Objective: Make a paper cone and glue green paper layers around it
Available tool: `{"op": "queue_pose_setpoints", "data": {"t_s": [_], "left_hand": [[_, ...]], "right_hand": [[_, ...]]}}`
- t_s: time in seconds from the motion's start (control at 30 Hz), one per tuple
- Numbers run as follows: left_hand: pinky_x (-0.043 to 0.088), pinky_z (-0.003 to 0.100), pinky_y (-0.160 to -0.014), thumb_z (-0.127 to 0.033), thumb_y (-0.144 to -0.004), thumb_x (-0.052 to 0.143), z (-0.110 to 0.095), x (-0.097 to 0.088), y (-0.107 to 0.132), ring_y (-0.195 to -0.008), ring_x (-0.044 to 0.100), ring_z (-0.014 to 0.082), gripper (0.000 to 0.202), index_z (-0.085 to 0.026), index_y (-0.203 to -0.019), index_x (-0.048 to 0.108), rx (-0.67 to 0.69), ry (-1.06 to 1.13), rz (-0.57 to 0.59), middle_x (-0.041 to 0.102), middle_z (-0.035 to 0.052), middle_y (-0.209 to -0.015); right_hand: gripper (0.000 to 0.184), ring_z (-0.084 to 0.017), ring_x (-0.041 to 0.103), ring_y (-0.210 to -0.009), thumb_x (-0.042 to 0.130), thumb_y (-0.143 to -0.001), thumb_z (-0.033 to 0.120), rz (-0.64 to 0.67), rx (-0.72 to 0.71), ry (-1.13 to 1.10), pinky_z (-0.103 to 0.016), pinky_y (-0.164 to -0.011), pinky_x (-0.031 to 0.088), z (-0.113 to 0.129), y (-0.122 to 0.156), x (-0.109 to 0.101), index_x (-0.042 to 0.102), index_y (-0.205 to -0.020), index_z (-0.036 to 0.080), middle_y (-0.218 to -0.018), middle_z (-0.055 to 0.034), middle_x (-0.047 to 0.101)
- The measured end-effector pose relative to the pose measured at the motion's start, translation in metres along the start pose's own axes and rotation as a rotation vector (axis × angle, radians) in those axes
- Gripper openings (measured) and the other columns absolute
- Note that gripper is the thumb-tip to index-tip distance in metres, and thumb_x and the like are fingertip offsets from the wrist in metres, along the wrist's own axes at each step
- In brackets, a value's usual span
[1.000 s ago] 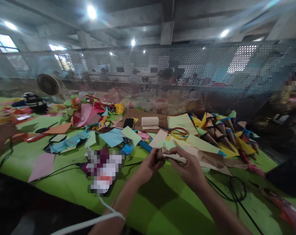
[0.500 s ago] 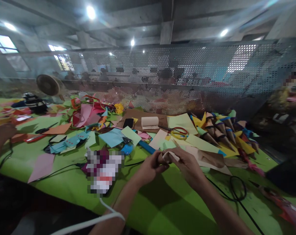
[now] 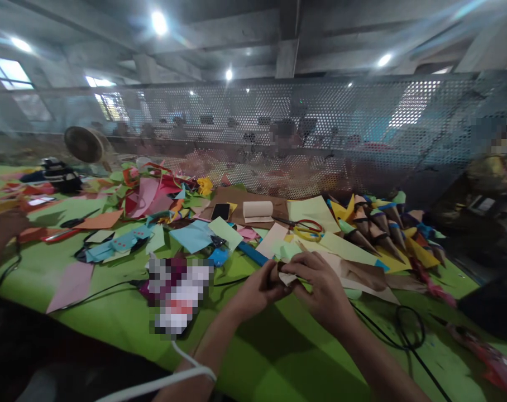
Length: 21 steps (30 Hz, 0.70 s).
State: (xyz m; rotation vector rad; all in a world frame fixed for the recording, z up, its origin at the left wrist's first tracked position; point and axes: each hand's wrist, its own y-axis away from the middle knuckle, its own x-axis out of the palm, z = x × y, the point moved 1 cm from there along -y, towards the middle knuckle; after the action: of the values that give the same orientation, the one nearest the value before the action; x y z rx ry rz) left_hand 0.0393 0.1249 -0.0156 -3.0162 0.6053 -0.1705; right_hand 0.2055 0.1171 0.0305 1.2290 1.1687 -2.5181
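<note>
My left hand point(image 3: 259, 289) pinches a small piece of cream and brown paper point(image 3: 287, 277), a little above the green tabletop point(image 3: 278, 357). Closed on its other side are the fingers of my right hand point(image 3: 324, 285), which partly hide its shape. Just beyond my hands lie a long blue strip point(image 3: 253, 253) and pale green and pink paper sheets point(image 3: 272, 239). Scissors with red and yellow handles point(image 3: 307, 228) rest farther back, beside a cream roll point(image 3: 257, 210). Several brown paper cones with coloured rims point(image 3: 374, 220) are heaped at the right.
A black cable point(image 3: 408, 326) loops at the right, near a tool with a pointed tip and red light point(image 3: 479, 346). A pixelated device point(image 3: 182, 298) with a white cord lies left. Another person's hand point(image 3: 4, 229) is at the far left. A perforated metal partition point(image 3: 253, 134) stands behind.
My right hand has shifted slightly right and its fingers have changed position on the paper piece. The pale part now sits lower between my hands. My left hand has barely moved.
</note>
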Motion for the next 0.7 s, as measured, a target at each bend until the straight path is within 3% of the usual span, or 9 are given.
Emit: {"op": "queue_pose_setpoints", "data": {"t_s": [0.17,0.3,0.53,0.7], "left_hand": [[0.044,0.024,-0.082,-0.048,-0.065,0.082,0.001,-0.003,-0.005,-0.094,0.053,0.0181,0.050,-0.020,-0.098,0.056,0.048,0.135,-0.010,0.059,0.0024,-0.098],[0.044,0.024,-0.076,-0.046,-0.068,0.080,0.008,-0.005,-0.007,-0.085,0.054,0.0158,0.047,-0.019,-0.096,0.054,0.015,0.117,0.009,0.058,0.0008,-0.091],[0.042,0.022,-0.066,-0.034,-0.069,0.078,0.011,-0.006,-0.004,-0.075,0.051,0.0155,0.031,-0.018,-0.087,0.059,0.052,-0.250,0.003,0.059,-0.0010,-0.078],[0.040,0.023,-0.065,-0.028,-0.071,0.074,0.007,-0.006,-0.003,-0.071,0.050,0.0147,0.027,-0.016,-0.092,0.062,0.103,-0.415,0.072,0.063,-0.0005,-0.080]], "right_hand": [[0.024,-0.028,0.051,-0.104,0.053,-0.092,0.029,0.130,-0.019,0.021,-0.044,-0.089,0.041,0.013,-0.003,-0.008,0.068,-0.111,0.028,-0.111,-0.0083,0.059],[0.026,-0.026,0.051,-0.101,0.048,-0.097,0.030,0.150,0.019,-0.005,-0.042,-0.086,0.041,0.005,-0.004,-0.002,0.074,-0.092,0.029,-0.106,-0.0063,0.061],[0.004,-0.023,0.055,-0.093,0.069,-0.079,0.020,0.080,0.195,-0.260,-0.037,-0.081,0.045,-0.011,-0.003,0.009,0.069,-0.077,0.024,-0.092,-0.0041,0.056],[0.022,-0.023,0.055,-0.098,0.065,-0.068,0.009,0.082,0.196,-0.236,-0.035,-0.085,0.043,-0.002,-0.004,0.005,0.053,-0.081,0.022,-0.099,-0.0035,0.056]]}}
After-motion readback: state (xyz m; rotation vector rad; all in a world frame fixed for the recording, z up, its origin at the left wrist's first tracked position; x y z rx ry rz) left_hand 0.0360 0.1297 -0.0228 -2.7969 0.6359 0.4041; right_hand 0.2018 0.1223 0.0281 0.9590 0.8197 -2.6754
